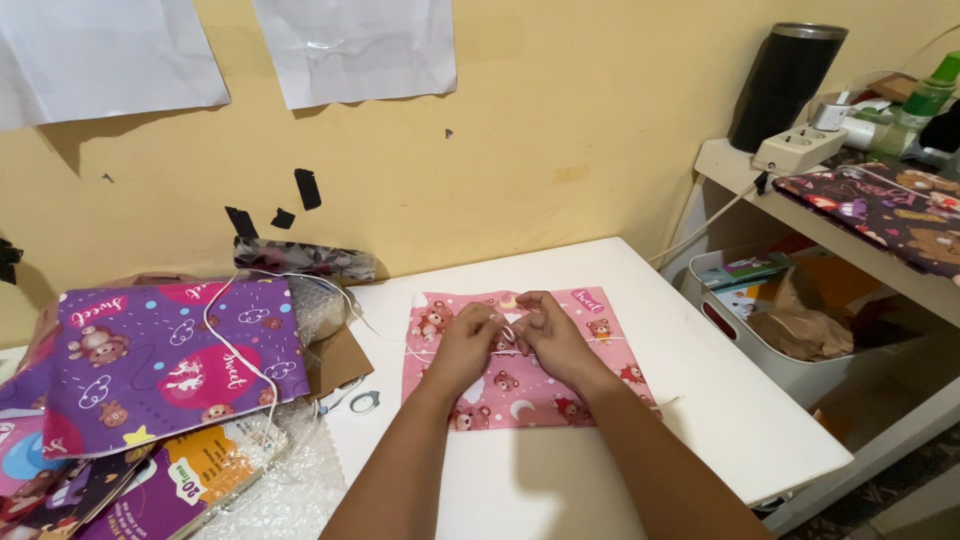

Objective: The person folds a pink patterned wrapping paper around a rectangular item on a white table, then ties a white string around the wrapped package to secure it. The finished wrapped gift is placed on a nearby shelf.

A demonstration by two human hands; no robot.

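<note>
Our two forearms come up from the bottom edge, and our left hand point(468, 338) and right hand point(548, 335) meet, fingers pinched shut on a thin white string point(430, 352). That string runs side to side across one flat pink wrapped parcel with little bears point(520, 385), which lies right under both hands on the white table point(720, 400). Both hands are just as near. To our left sits one purple wrapped parcel with bears point(170, 360), and one roll of tape point(364, 402) lies between.
</note>
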